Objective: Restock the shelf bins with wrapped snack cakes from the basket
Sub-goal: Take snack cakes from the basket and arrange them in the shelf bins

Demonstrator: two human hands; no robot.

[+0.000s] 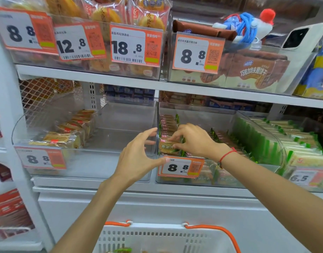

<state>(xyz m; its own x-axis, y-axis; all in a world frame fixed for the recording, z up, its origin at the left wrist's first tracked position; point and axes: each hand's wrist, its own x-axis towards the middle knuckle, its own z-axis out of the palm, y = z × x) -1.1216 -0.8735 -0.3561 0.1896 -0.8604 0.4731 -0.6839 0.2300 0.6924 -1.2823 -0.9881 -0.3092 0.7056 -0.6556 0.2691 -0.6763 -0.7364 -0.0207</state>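
A clear shelf bin [235,115] on the middle shelf holds rows of green-edged wrapped snack cakes [168,125]. My right hand [191,139] reaches into its front left corner, and its fingers pinch the front cake [169,147], which stands upright. My left hand [137,154] hovers at the bin's left front corner with fingers spread and slightly bent, holding nothing; its thumb lies near the orange price tag [180,167]. The white basket [166,238] with orange handles sits at the bottom edge, with a few wrapped cakes just visible inside.
To the left, a clear bin [84,157] holds several yellow-wrapped cakes [66,136] and has bare floor on its right side. Bins of green and pale packs stand to the right. The upper shelf carries bins, price tags, a phone [303,36] and a plush charm [248,24].
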